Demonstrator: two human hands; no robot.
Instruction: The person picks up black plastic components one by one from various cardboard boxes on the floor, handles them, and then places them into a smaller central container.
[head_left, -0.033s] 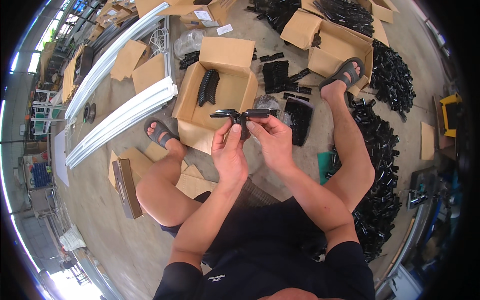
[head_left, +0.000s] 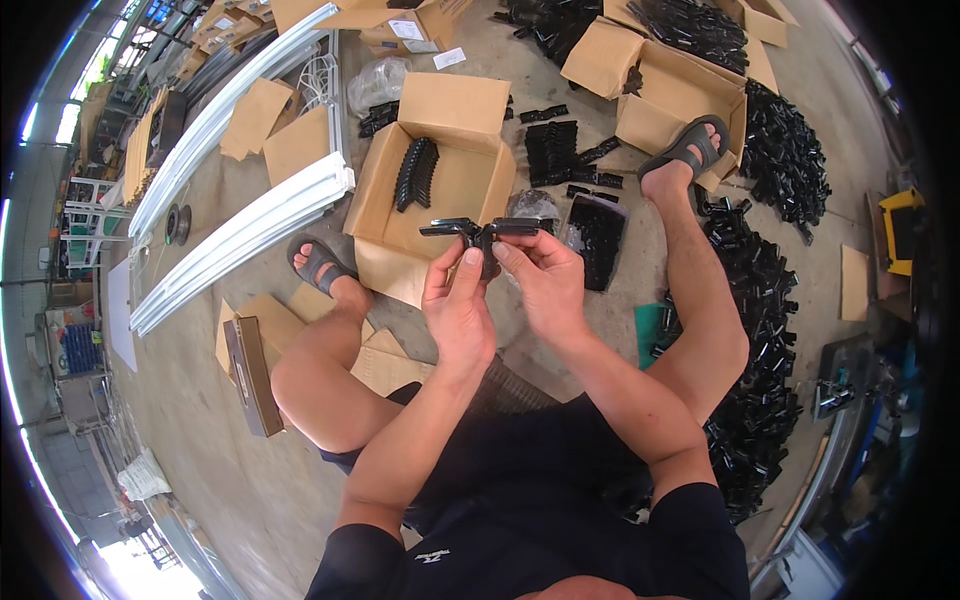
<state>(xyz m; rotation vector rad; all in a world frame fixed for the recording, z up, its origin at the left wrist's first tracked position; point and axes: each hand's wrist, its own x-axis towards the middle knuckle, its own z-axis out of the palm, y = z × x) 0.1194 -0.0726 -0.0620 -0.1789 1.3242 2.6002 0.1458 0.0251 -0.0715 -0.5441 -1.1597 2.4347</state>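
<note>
My left hand [head_left: 461, 305] pinches a glossy black bracket-like part [head_left: 446, 228] between thumb and fingers. In my right hand [head_left: 548, 288] is a similar black bracket-like part [head_left: 517, 226], its flat arm pointing right. The two meet at the middle, where short stems run down between my thumbs; whether they are joined or only touching I cannot tell. Just beyond my hands stands an open cardboard box [head_left: 375, 240], with a neat row of black parts [head_left: 416, 175] along its left side. My fingertips partly hide behind the parts.
A stack of black parts [head_left: 552, 152] and a clear bag of black pieces [head_left: 597, 245] lie beyond my right hand. Large heaps of black parts [head_left: 750, 350] spread at the right. Another open box [head_left: 665, 120] stands by my right foot; long white profiles [head_left: 245, 245] lie at the left.
</note>
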